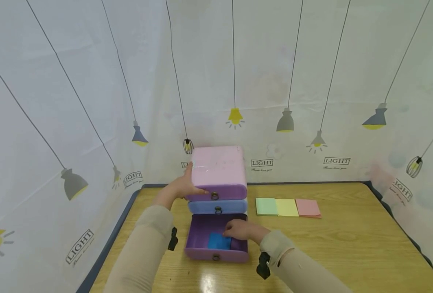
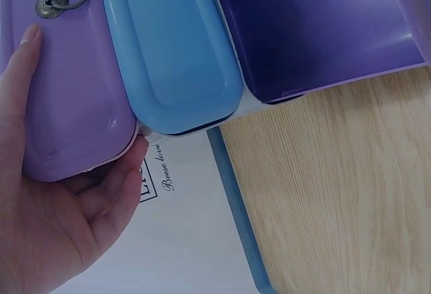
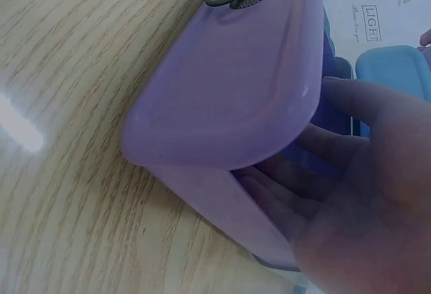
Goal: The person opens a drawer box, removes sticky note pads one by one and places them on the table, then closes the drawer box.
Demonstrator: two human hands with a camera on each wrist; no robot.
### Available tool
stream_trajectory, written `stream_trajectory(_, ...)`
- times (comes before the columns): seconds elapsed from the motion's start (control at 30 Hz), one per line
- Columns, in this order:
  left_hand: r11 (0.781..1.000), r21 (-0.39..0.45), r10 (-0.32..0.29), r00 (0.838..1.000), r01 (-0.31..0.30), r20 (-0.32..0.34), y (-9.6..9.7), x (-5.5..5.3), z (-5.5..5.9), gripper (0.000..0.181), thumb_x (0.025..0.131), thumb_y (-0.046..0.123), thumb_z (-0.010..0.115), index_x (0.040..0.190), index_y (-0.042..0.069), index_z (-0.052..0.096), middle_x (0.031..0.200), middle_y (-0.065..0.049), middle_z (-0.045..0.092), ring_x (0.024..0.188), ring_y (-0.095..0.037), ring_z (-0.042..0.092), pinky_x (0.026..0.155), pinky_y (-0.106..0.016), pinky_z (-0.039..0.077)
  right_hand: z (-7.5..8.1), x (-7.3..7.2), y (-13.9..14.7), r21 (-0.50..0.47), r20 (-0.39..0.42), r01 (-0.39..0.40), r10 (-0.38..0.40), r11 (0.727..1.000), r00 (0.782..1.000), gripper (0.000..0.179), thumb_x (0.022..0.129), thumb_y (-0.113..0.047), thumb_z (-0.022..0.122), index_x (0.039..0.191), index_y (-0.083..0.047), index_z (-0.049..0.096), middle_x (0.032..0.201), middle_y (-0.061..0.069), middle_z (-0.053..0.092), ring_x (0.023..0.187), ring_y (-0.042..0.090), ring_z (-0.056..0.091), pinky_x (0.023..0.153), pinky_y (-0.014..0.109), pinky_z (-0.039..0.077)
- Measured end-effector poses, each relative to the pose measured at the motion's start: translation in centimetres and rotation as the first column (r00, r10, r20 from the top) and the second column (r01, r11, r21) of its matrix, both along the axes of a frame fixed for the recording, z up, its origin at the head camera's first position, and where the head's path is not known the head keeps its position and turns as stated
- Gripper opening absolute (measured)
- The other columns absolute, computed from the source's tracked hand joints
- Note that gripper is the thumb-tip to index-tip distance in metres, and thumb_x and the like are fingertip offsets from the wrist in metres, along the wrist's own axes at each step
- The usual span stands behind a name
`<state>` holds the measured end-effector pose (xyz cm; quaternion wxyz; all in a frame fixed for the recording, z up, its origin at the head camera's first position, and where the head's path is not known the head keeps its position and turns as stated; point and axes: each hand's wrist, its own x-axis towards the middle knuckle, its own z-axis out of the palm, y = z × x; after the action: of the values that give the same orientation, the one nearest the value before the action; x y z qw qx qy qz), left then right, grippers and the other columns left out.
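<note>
A small drawer unit [image 1: 218, 165] with a pink top stands on the table. My left hand [image 1: 182, 185] grips its upper left side, the thumb on the purple top drawer front [image 2: 81, 85] and the other fingers round the side. Below is a blue drawer [image 2: 178, 52]. The purple bottom drawer [image 1: 216, 255] is pulled out, with a blue sticky note pad [image 1: 218, 242] inside. My right hand [image 1: 240, 230] reaches into this drawer over its right wall, fingers bent by the pad's far right corner. The drawer front hides the fingertips in the right wrist view; whether they pinch the pad is unclear.
Green [image 1: 266, 206], yellow [image 1: 287, 207] and pink [image 1: 308, 208] sticky note pads lie in a row right of the drawer unit. A wall sheet [image 1: 260, 81] printed with hanging lamps stands behind the wooden table [image 1: 311, 252]. Metal ring pulls [image 1: 216, 257] hang on the drawer fronts.
</note>
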<state>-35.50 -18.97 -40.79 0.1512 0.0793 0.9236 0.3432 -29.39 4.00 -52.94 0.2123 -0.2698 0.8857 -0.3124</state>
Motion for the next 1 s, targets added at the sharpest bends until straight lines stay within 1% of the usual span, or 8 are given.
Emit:
stream_trajectory(0.17, 1.000, -0.009, 0.004, 1.000, -0.004, -0.010, -0.1, -0.1, -0.1, 0.132, 0.075, 0.043, 0.083, 0.153, 0.017, -0.020, 0.139, -0.032, 0.041, 0.078, -0.028, 0.061, 0.059, -0.036, 0.053, -0.3, -0.1, 0.2, -0.030, -0.022, -0.017, 0.016, 0.999, 1.000, 0.021, 0.096, -0.020, 0.059, 0.105, -0.005, 0.070, 0.104, 0.007, 0.067, 0.100, 0.027, 0.061, 0.085, 0.043, 0.050)
stream_trajectory(0.3, 1.000, -0.019, 0.004, 1.000, -0.005, -0.020, -0.1, -0.1, -0.3, 0.133, 0.074, 0.045, 0.083, 0.153, 0.017, -0.020, 0.135, -0.032, 0.046, 0.071, -0.027, 0.061, 0.057, -0.034, 0.051, -0.9, -0.4, 0.4, -0.111, -0.046, -0.005, 0.000, 0.994, 0.999, 0.013, 0.093, -0.015, 0.063, 0.096, -0.006, 0.072, 0.090, 0.002, 0.067, 0.081, 0.020, 0.063, 0.071, 0.035, 0.052)
stream_trajectory(0.43, 1.000, -0.011, 0.002, 1.000, -0.002, -0.024, -0.1, -0.2, -0.3, 0.133, 0.074, 0.044, 0.083, 0.153, 0.017, -0.020, 0.135, -0.032, 0.045, 0.073, -0.027, 0.061, 0.059, -0.036, 0.053, -1.4, -0.7, 0.8, -0.200, -0.025, 0.031, -0.036, 0.979, 0.999, 0.004, 0.088, -0.007, 0.069, 0.089, -0.004, 0.070, 0.082, 0.000, 0.065, 0.069, 0.018, 0.062, 0.061, 0.030, 0.052)
stream_trajectory(0.53, 1.000, -0.011, 0.002, 1.000, -0.002, -0.022, -0.1, -0.2, -0.4, 0.133, 0.074, 0.044, 0.083, 0.153, 0.017, -0.020, 0.138, -0.033, 0.042, 0.076, -0.028, 0.061, 0.062, -0.039, 0.054, -1.6, -0.6, 1.0, -0.213, -0.034, 0.018, -0.026, 0.977, 0.999, 0.006, 0.083, -0.002, 0.072, 0.087, -0.005, 0.070, 0.083, -0.002, 0.064, 0.073, 0.014, 0.060, 0.063, 0.029, 0.052)
stream_trajectory(0.63, 1.000, -0.014, 0.006, 1.000, -0.007, -0.018, -0.1, -0.2, -0.4, 0.133, 0.074, 0.043, 0.083, 0.153, 0.018, -0.020, 0.142, -0.033, 0.039, 0.079, -0.028, 0.062, 0.064, -0.041, 0.055, -1.5, -0.4, 1.2, -0.202, -0.077, -0.035, 0.020, 0.979, 0.997, 0.012, 0.079, 0.002, 0.074, 0.086, -0.008, 0.071, 0.085, -0.003, 0.066, 0.078, 0.011, 0.059, 0.067, 0.028, 0.051)
stream_trajectory(0.8, 1.000, -0.002, 0.004, 1.000, -0.004, -0.014, -0.2, -0.2, -0.4, 0.132, 0.075, 0.042, 0.083, 0.153, 0.017, -0.021, 0.145, -0.033, 0.034, 0.082, -0.029, 0.062, 0.064, -0.042, 0.055, -1.2, 0.2, 1.4, -0.183, -0.126, -0.104, 0.081, 0.978, 0.989, 0.015, 0.080, 0.007, 0.071, 0.083, -0.008, 0.075, 0.086, -0.004, 0.069, 0.082, 0.010, 0.062, 0.073, 0.027, 0.052)
stream_trajectory(0.9, 1.000, 0.001, -0.004, 1.000, 0.004, -0.011, -0.1, -0.2, -0.4, 0.132, 0.075, 0.041, 0.083, 0.153, 0.017, -0.022, 0.143, -0.033, 0.036, 0.081, -0.029, 0.062, 0.065, -0.042, 0.055, -1.0, 0.6, 1.7, -0.183, -0.130, -0.094, 0.070, 0.979, 0.989, 0.019, 0.081, 0.008, 0.067, 0.085, -0.009, 0.077, 0.089, -0.004, 0.070, 0.085, 0.011, 0.062, 0.073, 0.026, 0.052)
stream_trajectory(1.0, 1.000, 0.010, -0.008, 1.000, 0.008, -0.017, -0.1, -0.3, -0.4, 0.132, 0.075, 0.040, 0.083, 0.153, 0.018, -0.022, 0.141, -0.033, 0.038, 0.080, -0.030, 0.062, 0.067, -0.045, 0.055, -0.8, 0.9, 2.1, -0.209, -0.118, -0.053, 0.029, 0.976, 0.993, 0.022, 0.084, 0.008, 0.063, 0.088, -0.009, 0.076, 0.094, -0.001, 0.070, 0.083, 0.013, 0.060, 0.069, 0.027, 0.050)
